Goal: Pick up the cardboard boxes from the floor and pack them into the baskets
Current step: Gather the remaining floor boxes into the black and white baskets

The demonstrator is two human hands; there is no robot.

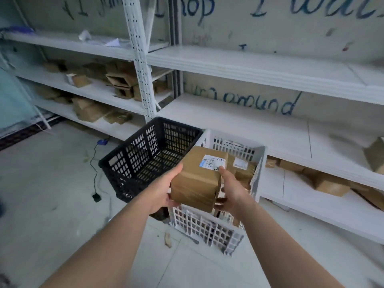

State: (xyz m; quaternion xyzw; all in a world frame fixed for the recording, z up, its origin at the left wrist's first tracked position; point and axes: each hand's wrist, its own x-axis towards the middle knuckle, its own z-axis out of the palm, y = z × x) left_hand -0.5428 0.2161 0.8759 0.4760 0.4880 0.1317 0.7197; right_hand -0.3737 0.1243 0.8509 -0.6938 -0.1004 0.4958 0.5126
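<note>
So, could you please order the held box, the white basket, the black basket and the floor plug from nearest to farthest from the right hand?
1. The box, gripped in the right hand.
2. The white basket, just below the hand.
3. The black basket, left of the white one.
4. The plug, on the floor left of the black basket.

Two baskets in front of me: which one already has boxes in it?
The white basket, right of the black basket, beneath the held box. Labelled cardboard boxes show inside it; the black one looks empty.
</note>
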